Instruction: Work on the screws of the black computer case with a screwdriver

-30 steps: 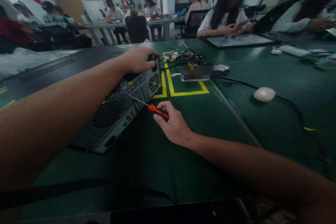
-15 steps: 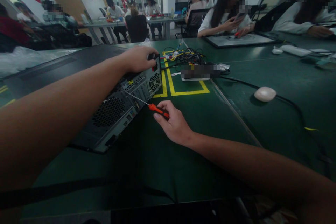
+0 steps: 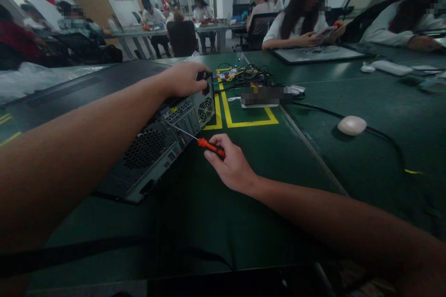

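Note:
A black desktop computer case (image 3: 149,148) lies on its side at the left, its rear panel with vents, ports and slots turned toward me. My left hand (image 3: 184,79) is closed over the top rear corner of the case, its fingertips bent over the edge. In my right hand (image 3: 232,164) is a screwdriver (image 3: 205,143) with a red and black handle. Its thin shaft points up and left, and the tip meets the rear panel near the slot covers. My left forearm crosses over part of the case and hides it.
Tangled cables (image 3: 254,74) lie beyond the case on the green table (image 3: 278,222). Yellow tape (image 3: 252,124) marks the tabletop. A pale oval object (image 3: 351,125) rests by a black cord. Clear plastic wrap (image 3: 45,76) lies at the left. A co-worker (image 3: 299,23) sits across the table.
My hands, the screwdriver and the case stay practically where they were. Across the table, the co-worker's hands have shifted, one of them rising from the flat panel.

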Tool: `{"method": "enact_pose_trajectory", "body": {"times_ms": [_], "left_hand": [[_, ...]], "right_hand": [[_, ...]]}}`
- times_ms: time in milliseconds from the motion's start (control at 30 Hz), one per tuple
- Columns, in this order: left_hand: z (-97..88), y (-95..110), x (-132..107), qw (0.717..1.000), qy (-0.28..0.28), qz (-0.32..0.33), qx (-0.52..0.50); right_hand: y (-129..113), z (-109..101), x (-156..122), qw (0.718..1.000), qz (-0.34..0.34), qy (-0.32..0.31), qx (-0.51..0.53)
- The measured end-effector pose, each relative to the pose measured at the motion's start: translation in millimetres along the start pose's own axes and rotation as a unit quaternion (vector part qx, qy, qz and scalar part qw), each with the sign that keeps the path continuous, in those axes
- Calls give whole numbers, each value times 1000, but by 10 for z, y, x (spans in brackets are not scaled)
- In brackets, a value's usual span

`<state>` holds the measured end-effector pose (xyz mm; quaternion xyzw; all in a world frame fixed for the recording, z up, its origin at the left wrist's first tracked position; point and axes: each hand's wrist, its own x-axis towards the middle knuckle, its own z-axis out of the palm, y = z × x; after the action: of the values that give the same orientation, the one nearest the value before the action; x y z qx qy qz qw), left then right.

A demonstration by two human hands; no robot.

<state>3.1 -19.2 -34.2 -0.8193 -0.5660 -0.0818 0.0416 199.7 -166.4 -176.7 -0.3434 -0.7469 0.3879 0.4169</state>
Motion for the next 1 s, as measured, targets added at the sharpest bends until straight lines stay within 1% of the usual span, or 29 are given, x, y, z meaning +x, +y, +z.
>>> {"method": "enact_pose_trajectory", "body": {"times_ms": [167,300,733,833,1000], "left_hand": [[8,2,0,1000,2,-4,-8],[-3,14,-7,1000,1,-7,-5],[-14,7,-10,1000,0,-1,-8],[-19,8,-10,1000,-8,-4,-8],[-2,-6,-7,1000,-2,-2,-11]], "right_hand": [[-10,-1,0,1000,-3,5,3],[-28,-5,-3,1000,-2,-6,9],[-51,-21,-16,1000,10,-10,12],[-42,-15,-15,1000,-1,2,6],[-25,-10,-11,1000,-17,7,2]]}}
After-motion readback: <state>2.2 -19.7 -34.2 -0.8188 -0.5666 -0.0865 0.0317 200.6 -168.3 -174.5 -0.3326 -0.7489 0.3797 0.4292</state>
